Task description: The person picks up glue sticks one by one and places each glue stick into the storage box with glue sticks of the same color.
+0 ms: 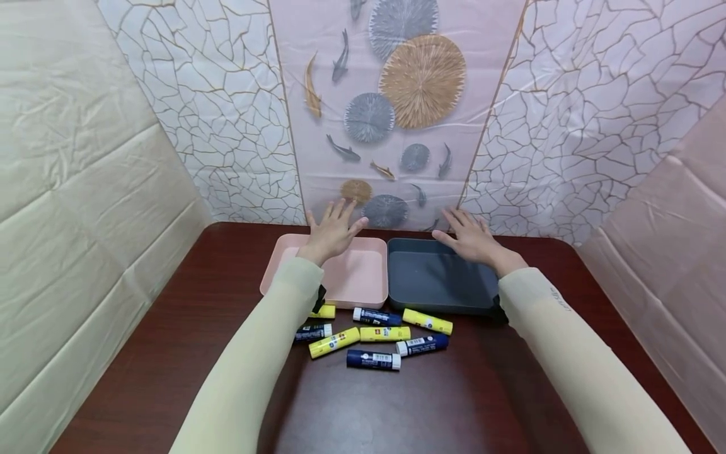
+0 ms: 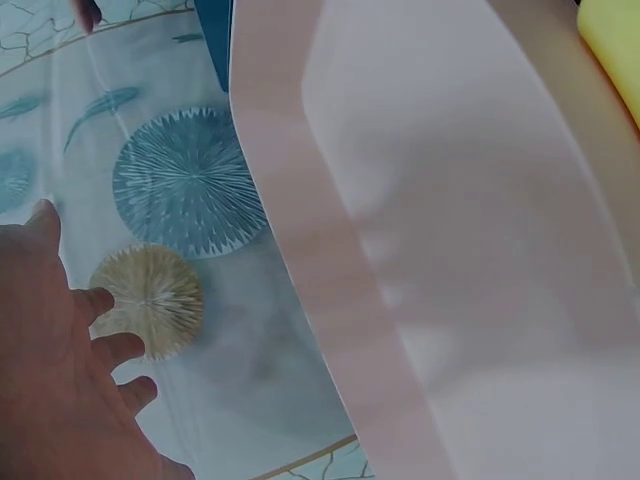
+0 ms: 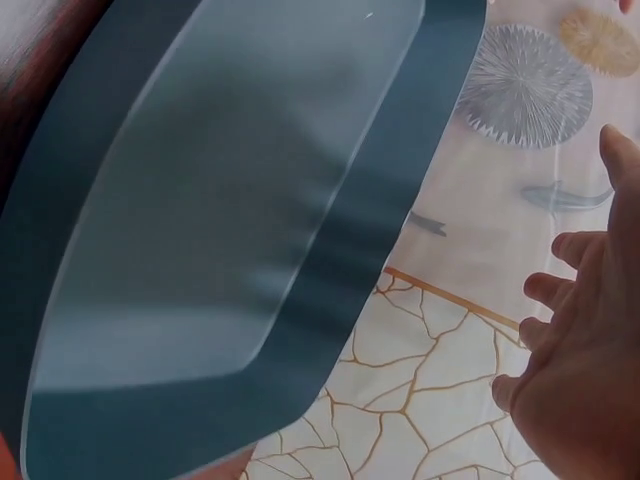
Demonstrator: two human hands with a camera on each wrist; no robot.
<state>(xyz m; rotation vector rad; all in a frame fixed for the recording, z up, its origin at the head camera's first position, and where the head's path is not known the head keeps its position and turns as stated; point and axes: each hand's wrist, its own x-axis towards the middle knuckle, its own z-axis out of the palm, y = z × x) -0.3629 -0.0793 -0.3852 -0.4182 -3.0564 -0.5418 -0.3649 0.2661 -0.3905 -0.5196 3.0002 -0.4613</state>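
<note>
Pink tray [image 1: 363, 274], dark tray [image 1: 431, 280] — shadowed inside, hands [image 1: 331, 237] [image 1: 473, 243]

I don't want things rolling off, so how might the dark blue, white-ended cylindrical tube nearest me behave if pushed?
The dark blue, white-ended cylindrical tube will probably roll, being round and lying on its side. It may slide, since the reddish-brown wood-grain table looks glossy. Its straight outline suggests stiffness.

A reddish-brown table [image 1: 368, 410] carries a pink tray [image 1: 363, 277], a slate tray [image 1: 431, 280], yellow tubes [image 1: 334, 342] and navy tubes [image 1: 373, 360].
</note>
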